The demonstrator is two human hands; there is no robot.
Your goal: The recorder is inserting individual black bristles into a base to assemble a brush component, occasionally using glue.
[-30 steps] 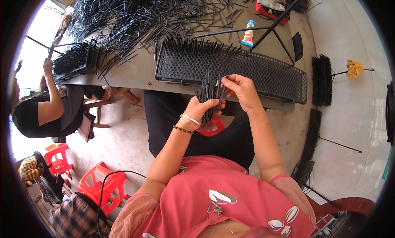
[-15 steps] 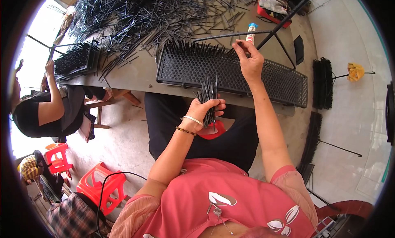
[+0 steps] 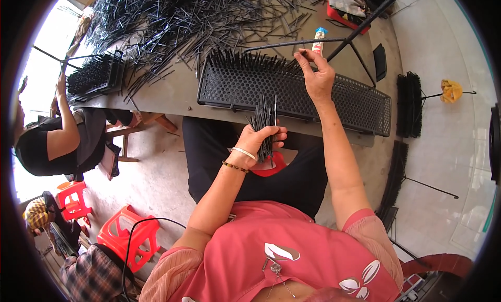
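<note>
A bundle of thin black strips (image 3: 262, 125) stands upright in my left hand (image 3: 259, 140), its fingers wrapped round the lower part, just in front of the table edge. Beyond it lies a long black perforated panel (image 3: 292, 101) on the table. Black bristle-like strips (image 3: 248, 61) stick up densely along the left and middle of its far side; the holes further right show bare. At the right end of that row my right hand (image 3: 318, 77) is raised over the panel, thumb and fingers pinched together. Whatever is between those fingertips is too small to make out.
Loose black strips (image 3: 172, 20) pile up across the far table. A black metal rod frame (image 3: 344, 41) rises behind the panel, beside a small wrapped packet (image 3: 319, 40). Another person (image 3: 57, 135) works at a similar brush (image 3: 94, 77) on the left. Red stools (image 3: 128, 234) stand lower left.
Both my hands stay in almost the same place, left on the bundle, right pinched at the panel. The other person's arm at the left has shifted slightly.
</note>
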